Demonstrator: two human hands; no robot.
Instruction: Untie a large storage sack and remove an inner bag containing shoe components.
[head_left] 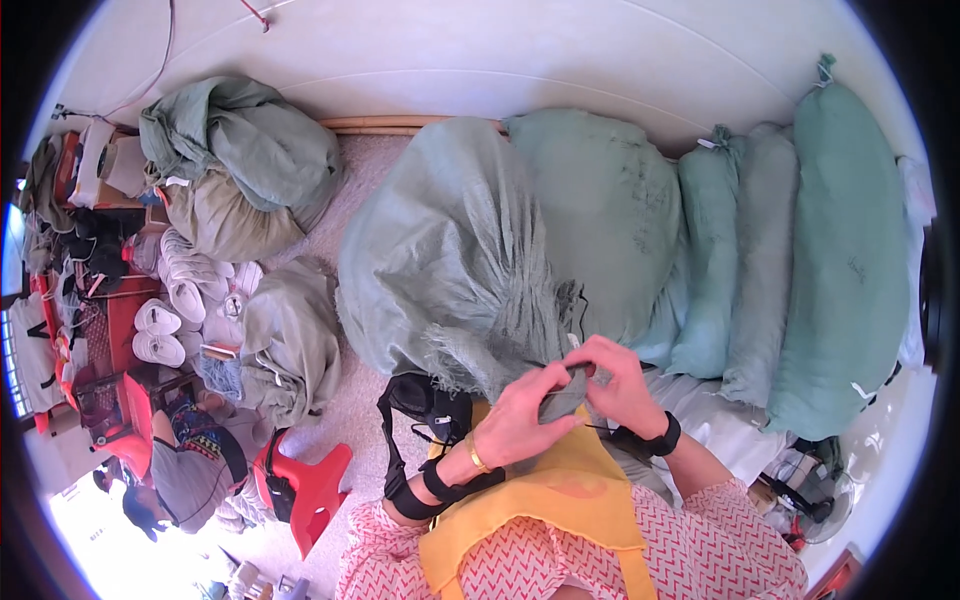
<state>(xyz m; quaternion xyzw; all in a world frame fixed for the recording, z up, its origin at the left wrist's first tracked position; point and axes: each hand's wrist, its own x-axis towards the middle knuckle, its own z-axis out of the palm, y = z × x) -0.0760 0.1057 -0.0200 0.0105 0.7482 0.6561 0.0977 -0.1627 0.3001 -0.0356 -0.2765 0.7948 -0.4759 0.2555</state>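
Close to my chest, both hands work on a small grey piece of material (563,403), which looks folded and fabric-like; its exact kind is hard to make out. My left hand (515,418) grips its left side, with the thumb and fingers closed. At its upper right edge, my right hand (612,380) pinches with bent fingers. Just beyond my hands lies a large, crumpled grey-green woven sack (440,250) with a frayed edge. A yellow apron (550,490) covers my front below the piece. By my left forearm is a black bag with straps (432,405).
Stuffed green sacks (840,260) line the wall at right. More sacks (250,150) stand at far left, near several white shoes (160,330). A red plastic stool (308,490) is at lower left, beside another person (200,465). A fan (830,515) stands lower right.
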